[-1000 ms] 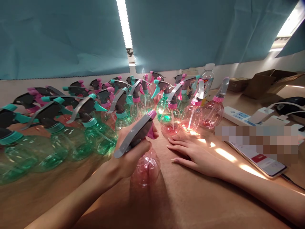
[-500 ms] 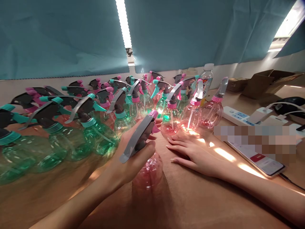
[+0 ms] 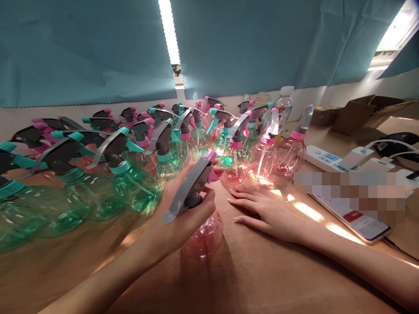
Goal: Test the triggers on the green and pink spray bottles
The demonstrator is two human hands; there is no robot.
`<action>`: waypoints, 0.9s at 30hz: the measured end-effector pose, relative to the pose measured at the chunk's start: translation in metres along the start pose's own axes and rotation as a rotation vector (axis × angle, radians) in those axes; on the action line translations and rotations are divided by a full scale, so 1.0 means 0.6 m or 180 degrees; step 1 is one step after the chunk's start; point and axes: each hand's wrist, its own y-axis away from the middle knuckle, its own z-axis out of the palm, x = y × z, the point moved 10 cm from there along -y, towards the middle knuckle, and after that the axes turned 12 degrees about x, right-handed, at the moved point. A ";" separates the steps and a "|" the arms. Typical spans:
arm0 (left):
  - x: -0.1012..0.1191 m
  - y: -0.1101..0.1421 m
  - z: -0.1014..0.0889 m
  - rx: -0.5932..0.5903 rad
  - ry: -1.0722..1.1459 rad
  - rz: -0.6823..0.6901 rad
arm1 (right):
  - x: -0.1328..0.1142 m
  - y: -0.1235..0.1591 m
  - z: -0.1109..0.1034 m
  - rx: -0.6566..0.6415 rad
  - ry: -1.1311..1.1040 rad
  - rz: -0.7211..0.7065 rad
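My left hand is wrapped round the black spray head and grey trigger of a pink spray bottle that stands on the wooden table. Its pink nozzle points away from me. My right hand lies flat on the table just right of the bottle, fingers stretched out and holding nothing. Its fingertips rest close to the nearest pink bottles in the row.
Several green and pink spray bottles crowd the left and back of the table. A clear water bottle stands behind them. On the right lie a phone, a white power strip, cables and cardboard boxes. A teal curtain hangs behind.
My left hand has turned the spray head a little on the pink bottle, tipping the grey trigger more upright. My right hand has stayed flat in place.
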 end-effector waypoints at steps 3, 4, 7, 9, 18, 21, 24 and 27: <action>-0.003 -0.001 -0.005 0.0094 -0.0072 0.0002 | 0.001 0.000 0.001 -0.0022 0.0026 0.0017; -0.003 -0.001 -0.008 0.0130 -0.0077 0.0014 | 0.001 0.000 0.001 -0.0033 0.0042 0.0009; -0.005 -0.001 -0.013 0.0184 -0.0070 0.0020 | 0.000 0.001 0.002 -0.0055 0.0059 -0.0001; -0.006 0.000 -0.014 0.0169 -0.0033 0.0021 | 0.000 0.001 0.001 -0.0030 0.0023 0.0005; -0.006 0.001 -0.018 0.0252 -0.0004 0.0153 | -0.001 0.000 -0.001 0.0031 0.0023 -0.0044; -0.006 0.000 -0.015 0.0237 0.0092 0.0125 | -0.002 0.000 0.001 -0.0027 0.0081 -0.0054; -0.001 0.000 -0.011 0.0156 0.0201 0.0119 | -0.003 0.000 0.003 -0.0056 0.0105 -0.0076; 0.006 0.000 -0.008 0.0067 0.0263 0.0159 | -0.003 -0.001 0.002 -0.0048 0.0096 -0.0078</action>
